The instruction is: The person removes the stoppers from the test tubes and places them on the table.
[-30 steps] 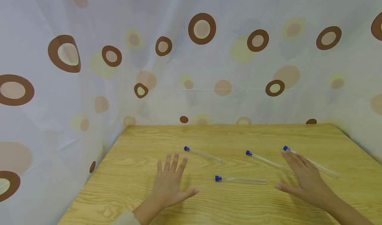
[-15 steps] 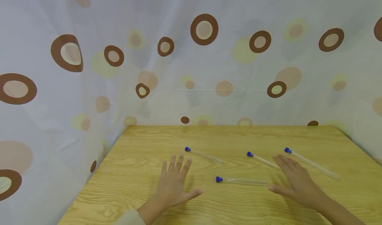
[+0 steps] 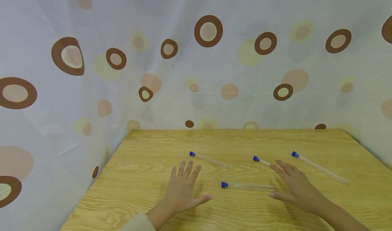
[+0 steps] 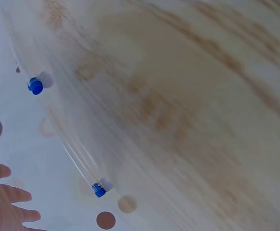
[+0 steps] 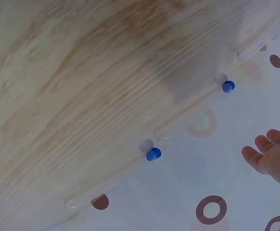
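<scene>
Clear test tubes with blue caps lie apart on the wooden table. My left hand (image 3: 182, 188), fingers spread and holding nothing, is nearest the back left test tube (image 3: 211, 160). Between the hands lies the front test tube (image 3: 249, 186), its cap toward the left. My right hand (image 3: 298, 188) has its fingers extended and grips nothing; it overlaps the lower end of another test tube (image 3: 262, 161) in the head view, hiding that end. Farther right rests one more test tube (image 3: 321, 169), slanting away from the hand. Fingers of each hand also show at the edge of its wrist view.
The wood-grain table (image 3: 147, 142) meets a pale curtain (image 3: 171, 112) printed with brown and yellow circles at the back. The same cloth hangs along the left and right sides of the table.
My right hand has moved left, off the rightmost test tube and over the end of the one beside it. My left hand has drifted slightly right. The tubes lie as before.
</scene>
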{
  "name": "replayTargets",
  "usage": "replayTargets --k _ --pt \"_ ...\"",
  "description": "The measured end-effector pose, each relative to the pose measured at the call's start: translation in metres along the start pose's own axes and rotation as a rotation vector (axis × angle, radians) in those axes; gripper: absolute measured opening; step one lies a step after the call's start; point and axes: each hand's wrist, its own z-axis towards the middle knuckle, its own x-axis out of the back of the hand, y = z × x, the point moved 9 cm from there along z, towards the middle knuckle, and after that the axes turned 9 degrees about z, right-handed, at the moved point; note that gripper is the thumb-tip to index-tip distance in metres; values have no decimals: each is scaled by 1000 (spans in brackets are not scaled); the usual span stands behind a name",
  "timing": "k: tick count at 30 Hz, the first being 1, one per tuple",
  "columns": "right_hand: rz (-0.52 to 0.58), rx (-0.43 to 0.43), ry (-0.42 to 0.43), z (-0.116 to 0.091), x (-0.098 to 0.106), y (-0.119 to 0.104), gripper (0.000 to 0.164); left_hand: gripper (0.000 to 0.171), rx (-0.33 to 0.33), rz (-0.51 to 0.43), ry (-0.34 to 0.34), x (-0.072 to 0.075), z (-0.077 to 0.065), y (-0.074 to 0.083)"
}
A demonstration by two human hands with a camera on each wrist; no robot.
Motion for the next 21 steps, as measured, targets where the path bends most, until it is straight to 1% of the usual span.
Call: replayTargets --k 6,9,12,16,21 --pt "22 -4 -24 1 -6 -3 77 87 -32 36 4 -2 5 7" --pt "39 9 -29 2 -8 -4 77 85 -43 29 -2 -2 7 11" --pt "58 23 -35 3 -9 -7 78 83 -51 28 -23 -4 10 14" --pt "62 24 -52 3 -12 -8 76 81 -59 29 -40 -6 14 18" --pt "63 29 -75 4 -18 -7 74 75 -68 8 -54 -9 17 21"
